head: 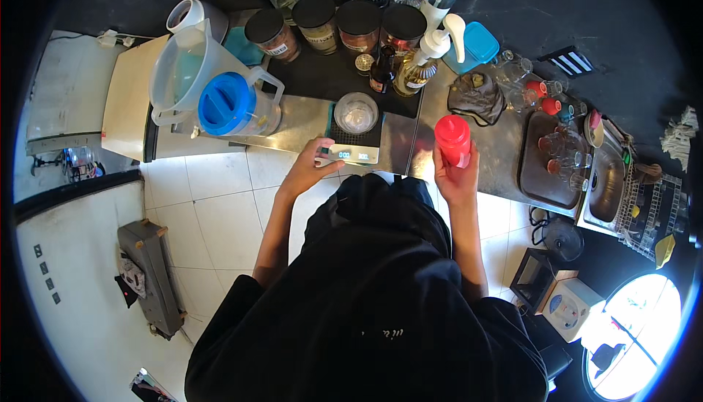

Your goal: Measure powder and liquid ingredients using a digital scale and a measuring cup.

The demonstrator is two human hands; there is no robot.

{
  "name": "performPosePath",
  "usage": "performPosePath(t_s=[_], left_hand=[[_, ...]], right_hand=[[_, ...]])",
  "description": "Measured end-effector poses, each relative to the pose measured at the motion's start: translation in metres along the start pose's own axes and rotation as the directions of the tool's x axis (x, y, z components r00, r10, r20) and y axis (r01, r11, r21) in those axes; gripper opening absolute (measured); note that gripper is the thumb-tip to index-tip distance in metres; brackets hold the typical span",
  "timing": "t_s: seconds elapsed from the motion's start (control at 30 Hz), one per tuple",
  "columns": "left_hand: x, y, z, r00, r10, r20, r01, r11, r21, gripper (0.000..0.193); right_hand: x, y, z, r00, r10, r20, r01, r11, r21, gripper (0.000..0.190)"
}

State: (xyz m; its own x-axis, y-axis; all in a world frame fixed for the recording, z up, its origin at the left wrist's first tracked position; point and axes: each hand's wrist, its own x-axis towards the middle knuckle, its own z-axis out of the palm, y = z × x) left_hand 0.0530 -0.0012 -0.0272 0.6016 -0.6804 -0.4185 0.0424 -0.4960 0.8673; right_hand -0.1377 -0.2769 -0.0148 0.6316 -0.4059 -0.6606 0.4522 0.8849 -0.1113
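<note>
A digital scale [354, 154] with a lit display lies at the front edge of the steel counter. On its dark mesh-patterned platform stands a clear cup [356, 113]; what is inside it is hard to make out. My left hand [310, 167] is at the scale's left end, thumb and fingers apart, holding nothing. Over the counter edge to the right, my right hand [457, 174] grips a red squeeze bottle [452, 135], seen from above. A small dark glass bottle [383, 70] and a pump bottle of yellowish liquid [413, 75] stand behind the scale.
Left on the counter are a blue-lidded pitcher [226, 104] and a large clear plastic jug [181, 72]. Black-lidded jars [358, 20] line the back. To the right lie a crumpled dark cloth [476, 98], a tray [535, 182] with glasses, and a sink [606, 188].
</note>
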Motion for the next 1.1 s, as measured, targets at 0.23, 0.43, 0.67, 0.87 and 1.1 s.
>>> performPosePath(t_s=[0.23, 0.43, 0.67, 0.87, 1.1], left_hand=[[-0.004, 0.002, 0.003, 0.998, -0.007, -0.062, 0.005, 1.000, -0.031, 0.062], [-0.021, 0.009, 0.021, 0.980, 0.029, -0.199, -0.035, 0.999, -0.025, 0.059], [-0.058, 0.020, 0.049, 0.946, -0.135, -0.294, 0.124, 0.991, -0.057, 0.055], [-0.080, 0.029, 0.077, 0.895, -0.202, -0.397, 0.152, 0.976, -0.155, 0.053], [-0.093, 0.033, 0.107, 0.878, -0.247, -0.410, 0.215, 0.969, -0.122, 0.052]], right_hand=[[-0.009, -0.012, 0.002, 0.998, 0.039, -0.057, -0.043, 0.997, -0.062, 0.050], [0.013, -0.046, -0.017, 0.984, 0.178, 0.013, -0.179, 0.984, 0.006, 0.040], [0.072, -0.078, -0.039, 0.856, 0.511, 0.081, -0.506, 0.859, -0.076, 0.043], [0.141, -0.086, -0.034, 0.766, 0.638, 0.084, -0.626, 0.769, -0.131, 0.042], [0.205, -0.075, 0.006, 0.762, 0.646, 0.043, -0.640, 0.761, -0.105, 0.038]])
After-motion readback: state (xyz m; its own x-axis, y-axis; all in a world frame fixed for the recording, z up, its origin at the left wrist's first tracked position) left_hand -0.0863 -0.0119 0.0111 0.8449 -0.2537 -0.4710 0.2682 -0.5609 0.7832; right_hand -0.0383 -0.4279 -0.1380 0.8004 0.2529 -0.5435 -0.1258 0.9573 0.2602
